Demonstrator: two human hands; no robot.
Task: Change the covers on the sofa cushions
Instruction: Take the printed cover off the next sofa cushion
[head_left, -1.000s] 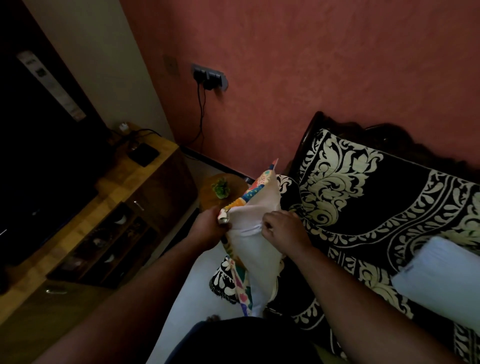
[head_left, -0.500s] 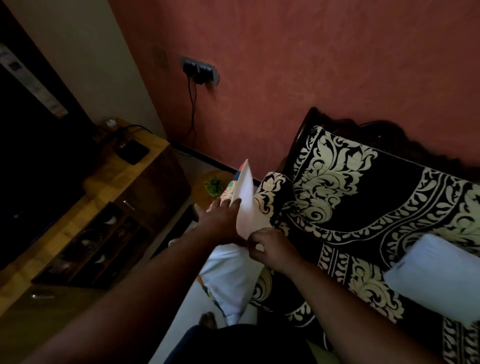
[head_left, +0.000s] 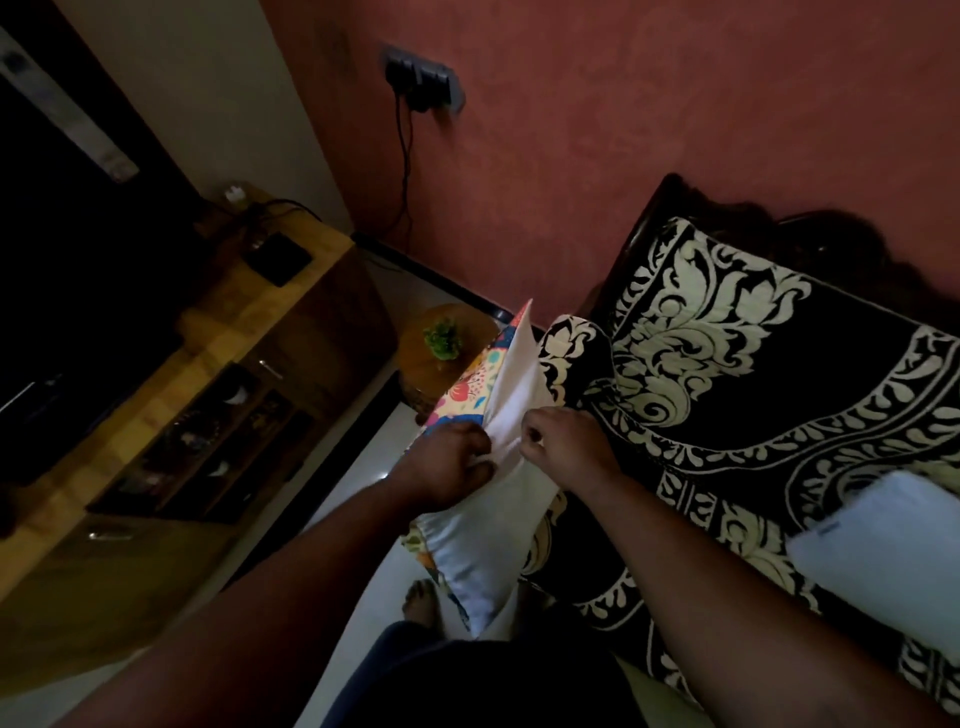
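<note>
White cushion (head_left: 483, 551) gripped by left hand (head_left: 441, 467) and right hand (head_left: 563, 441)

No text, label, brand or number can be read here — the room is too dim and the view too soft. A pale strip (head_left: 62, 111) runs along the dark panel at the upper left and carries some small dark marks, but they blur into smudges. A small dark tag (head_left: 825, 530) sits at the edge of the bare white cushion (head_left: 883, 561) on the sofa — nothing on it can be made out.
</note>
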